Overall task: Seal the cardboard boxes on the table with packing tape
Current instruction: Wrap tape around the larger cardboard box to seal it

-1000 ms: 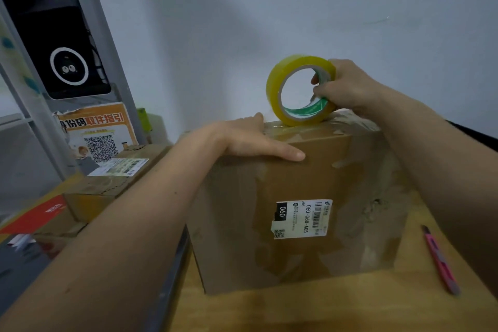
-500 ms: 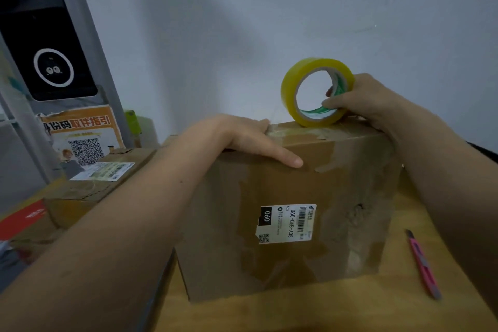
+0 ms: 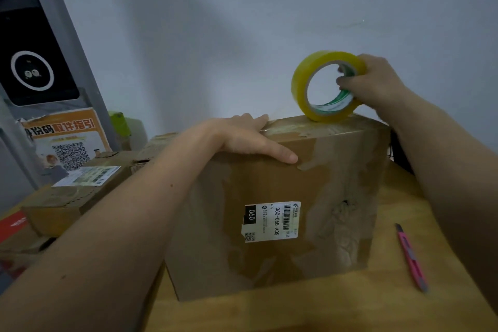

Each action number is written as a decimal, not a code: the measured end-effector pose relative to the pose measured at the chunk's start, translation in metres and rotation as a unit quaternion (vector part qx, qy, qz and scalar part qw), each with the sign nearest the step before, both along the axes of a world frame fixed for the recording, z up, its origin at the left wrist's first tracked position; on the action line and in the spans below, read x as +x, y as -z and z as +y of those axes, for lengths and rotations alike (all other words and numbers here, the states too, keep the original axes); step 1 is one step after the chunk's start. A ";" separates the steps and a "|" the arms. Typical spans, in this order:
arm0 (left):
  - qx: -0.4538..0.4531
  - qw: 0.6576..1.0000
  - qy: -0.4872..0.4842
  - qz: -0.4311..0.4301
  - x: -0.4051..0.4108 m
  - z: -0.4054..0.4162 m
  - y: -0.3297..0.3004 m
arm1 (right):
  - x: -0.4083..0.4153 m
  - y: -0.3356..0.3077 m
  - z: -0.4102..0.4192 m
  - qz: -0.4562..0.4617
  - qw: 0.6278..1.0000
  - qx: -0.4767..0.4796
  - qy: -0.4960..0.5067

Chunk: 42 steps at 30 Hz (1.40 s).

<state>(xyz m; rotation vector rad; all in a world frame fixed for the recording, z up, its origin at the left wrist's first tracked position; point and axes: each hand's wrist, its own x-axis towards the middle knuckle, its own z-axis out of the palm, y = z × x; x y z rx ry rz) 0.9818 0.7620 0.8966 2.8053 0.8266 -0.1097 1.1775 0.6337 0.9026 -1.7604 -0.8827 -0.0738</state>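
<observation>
The right hand (image 3: 377, 86), gripping the tape roll (image 3: 324, 86), has drawn it rightward along the box (image 3: 269, 197) top while the flat left hand (image 3: 242, 137) steadies it, so sealing advances.

You are at a parcel pickup or packing point. On your wooden worktop (image 3: 350, 310) stands a taped cardboard box (image 3: 323, 183) bearing a barcoded shelf-code label (image 3: 272, 221). More labelled parcels (image 3: 80, 191) lie to its left, beside an orange QR-code pickup notice (image 3: 64, 137) and a grey metal rack (image 3: 62, 35).
</observation>
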 end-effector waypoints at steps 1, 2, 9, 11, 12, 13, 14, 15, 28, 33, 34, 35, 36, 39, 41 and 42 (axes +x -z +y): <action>-0.005 1.000 -0.001 0.018 0.001 0.000 -0.002 | -0.002 0.004 0.000 0.038 0.999 0.007 -0.018; -0.018 0.999 -0.003 0.031 0.003 -0.002 -0.005 | -0.004 0.007 -0.001 0.070 0.997 0.006 -0.037; -0.029 1.000 -0.006 0.005 0.046 -0.024 -0.004 | -0.006 0.005 0.006 0.054 0.998 -0.007 -0.038; -0.016 1.000 -0.003 0.001 0.046 -0.024 -0.001 | -0.003 0.003 0.005 0.048 0.998 0.003 -0.032; -0.014 1.000 -0.004 -0.003 0.044 -0.023 0.001 | 0.002 0.001 0.002 0.043 0.999 0.009 -0.031; -0.015 1.000 -0.005 -0.005 0.043 -0.022 0.002 | 0.009 0.000 -0.004 0.038 0.999 0.017 -0.025; -0.017 1.000 -0.003 -0.005 0.043 -0.021 0.002 | 0.016 -0.002 -0.010 0.032 0.999 0.025 -0.016; -0.022 1.000 0.000 -0.005 0.043 -0.020 0.003 | 0.022 -0.002 -0.016 0.026 0.999 0.031 -0.007; -0.025 1.000 0.001 0.016 0.043 -0.020 0.000 | 0.066 0.009 -0.044 -0.186 0.976 -0.011 0.116; -0.035 0.999 0.004 0.019 0.044 -0.018 0.001 | 0.082 0.008 -0.047 -0.192 0.972 -0.063 0.119; -0.042 0.999 0.004 0.016 0.044 -0.017 0.001 | 0.085 0.013 -0.049 -0.180 0.973 -0.079 0.120; -0.048 0.999 0.005 0.014 0.044 -0.016 0.001 | 0.087 0.022 -0.050 -0.162 0.976 -0.092 0.114; -0.054 0.998 0.007 0.015 0.045 -0.016 0.000 | 0.087 0.033 -0.051 -0.140 0.979 -0.102 0.103; -0.069 0.997 0.015 0.038 0.046 -0.014 -0.006 | 0.082 0.070 -0.048 -0.061 0.993 -0.077 0.069; -0.082 0.995 0.012 0.063 0.050 -0.015 -0.011 | 0.080 0.084 -0.044 -0.034 0.997 -0.029 0.063; -0.082 0.994 0.011 0.074 0.055 -0.018 -0.012 | 0.080 0.086 -0.043 -0.030 0.997 -0.012 0.065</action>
